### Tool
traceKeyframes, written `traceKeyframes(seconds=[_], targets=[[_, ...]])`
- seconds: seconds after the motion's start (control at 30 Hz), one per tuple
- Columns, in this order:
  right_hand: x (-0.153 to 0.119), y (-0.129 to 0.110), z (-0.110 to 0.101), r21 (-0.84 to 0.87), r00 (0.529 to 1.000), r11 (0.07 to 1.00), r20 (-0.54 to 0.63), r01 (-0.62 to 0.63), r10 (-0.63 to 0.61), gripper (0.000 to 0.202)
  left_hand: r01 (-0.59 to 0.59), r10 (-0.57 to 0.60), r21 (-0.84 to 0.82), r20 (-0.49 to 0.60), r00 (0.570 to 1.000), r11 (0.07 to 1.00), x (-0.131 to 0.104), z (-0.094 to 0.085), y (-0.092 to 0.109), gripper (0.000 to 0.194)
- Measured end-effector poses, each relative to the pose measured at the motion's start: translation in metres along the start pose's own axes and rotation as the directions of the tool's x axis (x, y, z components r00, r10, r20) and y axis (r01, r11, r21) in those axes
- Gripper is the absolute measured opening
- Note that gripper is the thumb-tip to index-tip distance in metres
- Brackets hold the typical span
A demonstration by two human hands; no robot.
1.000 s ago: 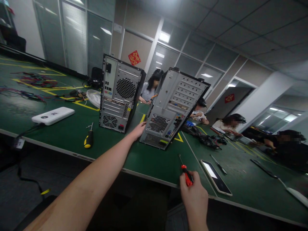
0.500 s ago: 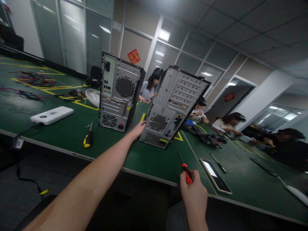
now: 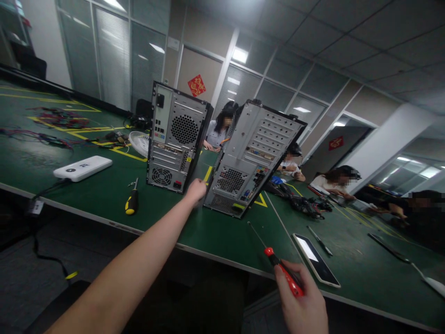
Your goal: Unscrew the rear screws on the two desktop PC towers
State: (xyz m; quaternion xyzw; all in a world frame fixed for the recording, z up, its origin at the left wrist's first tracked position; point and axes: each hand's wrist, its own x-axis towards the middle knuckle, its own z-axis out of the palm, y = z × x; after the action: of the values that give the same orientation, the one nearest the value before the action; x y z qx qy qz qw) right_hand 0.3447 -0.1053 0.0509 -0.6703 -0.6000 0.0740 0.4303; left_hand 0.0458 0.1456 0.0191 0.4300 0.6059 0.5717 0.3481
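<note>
In my right hand (image 3: 306,299) is a screwdriver (image 3: 283,271) with a red and black handle, my fingers closed around it. Its thin shaft points up and left over the green tabletop. My left hand (image 3: 196,189) is stretched out at the gap between two computer towers, its fingers smeared by motion. Just right of it stands the right computer tower (image 3: 243,157), rear panel facing me. To its left is the other computer tower (image 3: 175,139), also showing its rear with fan grilles. A contact between my left hand and either tower cannot be made out.
A yellow and black screwdriver (image 3: 131,199) and a white power bank (image 3: 83,168) lie at left, with bundled wires (image 3: 57,118) behind. A phone (image 3: 316,260) and a pen (image 3: 320,241) lie at right, near black cables (image 3: 302,202). Several people sit across the table.
My left hand has come away leftward from the right tower's lower side. My right hand has moved down and right, and the screwdriver now slants more to the left. The view has shifted slightly.
</note>
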Motion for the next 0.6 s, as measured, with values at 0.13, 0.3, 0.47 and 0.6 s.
traceKeyframes(seconds=[0.13,0.3,0.47,0.6], targets=[[-0.008,-0.006,-0.006,0.202,0.996,0.979,0.084,-0.008,-0.009,0.037,-0.165,0.171,0.076,-0.07,0.983,0.983,-0.056,-0.031,-0.002,0.028],[-0.024,-0.015,0.005,0.399,0.981,0.911,0.193,-0.104,0.028,0.04,-0.116,0.241,-0.322,0.382,0.892,0.94,-0.129,-0.05,-0.001,0.034],[-0.03,-0.019,0.014,0.463,0.964,0.878,0.264,-0.123,-0.004,0.04,0.118,0.204,-0.541,0.498,0.843,0.833,-0.148,-0.048,-0.002,0.041],[-0.031,-0.022,0.016,0.464,0.954,0.876,0.298,-0.129,-0.017,0.038,0.112,0.237,-0.555,0.518,0.822,0.824,-0.15,-0.048,-0.005,0.037]])
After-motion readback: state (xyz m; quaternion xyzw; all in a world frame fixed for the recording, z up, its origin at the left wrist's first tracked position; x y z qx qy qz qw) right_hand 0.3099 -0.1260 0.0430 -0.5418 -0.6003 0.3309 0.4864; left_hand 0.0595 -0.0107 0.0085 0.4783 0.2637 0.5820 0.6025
